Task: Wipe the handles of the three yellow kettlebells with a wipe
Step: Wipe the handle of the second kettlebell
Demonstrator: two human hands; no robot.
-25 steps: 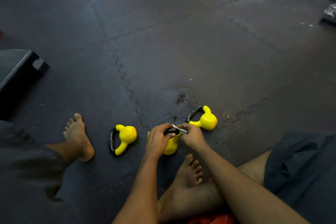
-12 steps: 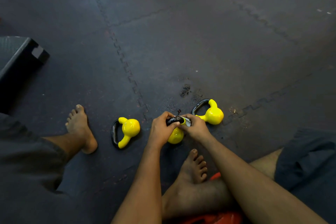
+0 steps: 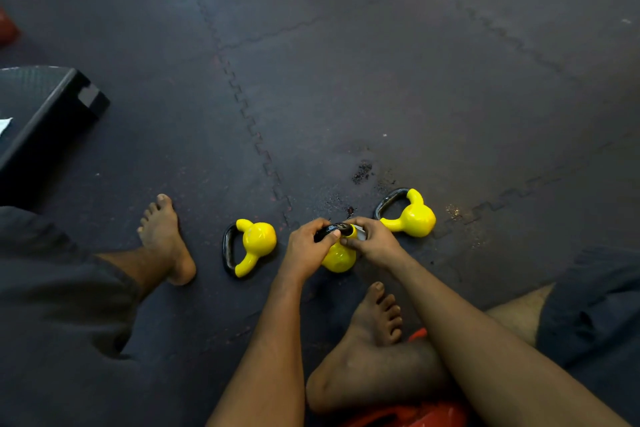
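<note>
On my feed, the left kettlebell (image 3: 258, 241) lies on its side on the mat (image 3: 381, 62): glossy yellow body and horns, black handle loop pointing left. Next, the left hand (image 3: 306, 251) curls round the black handle (image 3: 330, 229) of the middle kettlebell (image 3: 339, 258), which sits on the mat between the other two, its yellow body showing below both hands. The right hand (image 3: 372, 243) pinches a pale wipe (image 3: 361, 233) against the handle's right end, where black meets yellow. Just beside that hand the right kettlebell (image 3: 415, 217) lies tipped, its handle pointing up-left.
</note>
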